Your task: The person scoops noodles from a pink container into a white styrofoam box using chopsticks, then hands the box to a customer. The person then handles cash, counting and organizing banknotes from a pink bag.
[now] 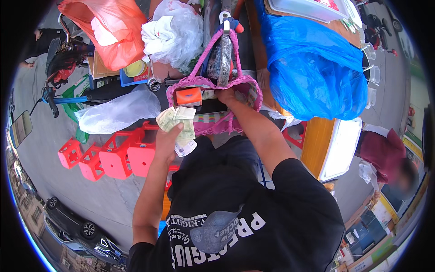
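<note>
My left hand (167, 141) grips a loose bunch of paper banknotes (185, 127), the thumb pressed over them. The notes fan out just outside the near left rim of a pink woven basket (256, 89) with two tied-up handles. My right hand (227, 96) reaches down into this basket, and its fingers are hidden inside. Left of that hand, an orange box (189, 97) sits in the basket. Beside it lies a dark flat object (212, 106), and some paper notes (208, 94) show behind.
A blue plastic bag (312, 68) bulges at the right above a wooden table (314, 146). Red plastic stools (115, 156) stand at the left. Red (112, 34) and white (173, 35) plastic bags hang ahead. A person (382, 154) in maroon stands at the far right.
</note>
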The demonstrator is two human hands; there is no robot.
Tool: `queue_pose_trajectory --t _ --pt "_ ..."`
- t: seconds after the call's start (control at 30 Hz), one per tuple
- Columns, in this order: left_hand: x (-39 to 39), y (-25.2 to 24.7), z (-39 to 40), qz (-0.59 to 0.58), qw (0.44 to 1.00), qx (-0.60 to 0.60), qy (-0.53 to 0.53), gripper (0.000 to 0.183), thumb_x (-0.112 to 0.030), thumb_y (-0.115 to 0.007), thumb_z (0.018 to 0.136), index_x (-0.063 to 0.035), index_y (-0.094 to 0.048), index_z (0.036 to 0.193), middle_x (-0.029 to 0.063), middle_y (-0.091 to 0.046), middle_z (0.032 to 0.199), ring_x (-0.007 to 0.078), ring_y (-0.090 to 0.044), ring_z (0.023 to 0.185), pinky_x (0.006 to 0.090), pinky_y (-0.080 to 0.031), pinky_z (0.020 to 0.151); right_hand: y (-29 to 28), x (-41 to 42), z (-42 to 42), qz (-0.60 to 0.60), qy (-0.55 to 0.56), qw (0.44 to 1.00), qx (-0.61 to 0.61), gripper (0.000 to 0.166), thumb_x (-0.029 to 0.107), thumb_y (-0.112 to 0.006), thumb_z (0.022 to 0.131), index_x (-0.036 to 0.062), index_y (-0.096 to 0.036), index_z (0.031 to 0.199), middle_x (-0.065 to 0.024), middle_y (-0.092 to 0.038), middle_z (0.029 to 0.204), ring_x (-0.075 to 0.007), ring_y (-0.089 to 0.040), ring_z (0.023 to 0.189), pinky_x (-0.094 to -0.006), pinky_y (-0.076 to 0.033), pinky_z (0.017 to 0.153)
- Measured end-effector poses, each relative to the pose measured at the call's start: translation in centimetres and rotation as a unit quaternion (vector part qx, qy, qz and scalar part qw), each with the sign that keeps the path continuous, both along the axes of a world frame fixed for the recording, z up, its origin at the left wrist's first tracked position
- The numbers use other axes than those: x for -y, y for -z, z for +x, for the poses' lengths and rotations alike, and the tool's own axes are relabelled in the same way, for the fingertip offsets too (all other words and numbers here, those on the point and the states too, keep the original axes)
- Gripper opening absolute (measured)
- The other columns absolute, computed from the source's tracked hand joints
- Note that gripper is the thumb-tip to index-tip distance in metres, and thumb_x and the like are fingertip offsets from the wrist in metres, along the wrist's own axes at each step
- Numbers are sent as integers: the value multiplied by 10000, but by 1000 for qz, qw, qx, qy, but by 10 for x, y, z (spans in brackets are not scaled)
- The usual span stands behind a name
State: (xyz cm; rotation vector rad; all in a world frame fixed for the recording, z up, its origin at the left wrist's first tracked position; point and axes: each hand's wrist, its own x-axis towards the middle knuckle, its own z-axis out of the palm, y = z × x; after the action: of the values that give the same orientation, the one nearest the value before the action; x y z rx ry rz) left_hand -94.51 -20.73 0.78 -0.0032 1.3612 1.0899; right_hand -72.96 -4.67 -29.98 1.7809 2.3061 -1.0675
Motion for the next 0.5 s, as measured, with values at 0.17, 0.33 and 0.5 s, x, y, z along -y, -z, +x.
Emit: queue_pose_trajectory --t 0.17,0.33,0.5 --pt "2 5 4 9 1000 17 6 374 -47 -690 966 -69 -616 1332 68 -718 1188 208 -733 1012 377 -621 855 9 8 4 -85 75 994 -4 463 452 -535 977 120 -676 1267 -190 -689 1276 -387 -639 1205 -479 -509 1030" --pt "6 5 10 19 1000 2 3 378 -49 -704 958 -79 -615 1324 53 -713 1171 200 -724 1014 375 -615 849 13 13 -17 -86 72 992 51 392 350 -567 941 132 -701 1237 -185 -699 1256 -373 -670 1161 -475 -537 994" --pt "12 5 7 5 1000 -10 14 475 -62 -707 934 -26 -551 1382 84 -691 1217 201 -703 1058 372 -588 893 16 14 -26 -92 110 985 91 311 229 -636 896 126 -750 1166 -197 -716 1221 -372 -684 1158 -481 -549 987"
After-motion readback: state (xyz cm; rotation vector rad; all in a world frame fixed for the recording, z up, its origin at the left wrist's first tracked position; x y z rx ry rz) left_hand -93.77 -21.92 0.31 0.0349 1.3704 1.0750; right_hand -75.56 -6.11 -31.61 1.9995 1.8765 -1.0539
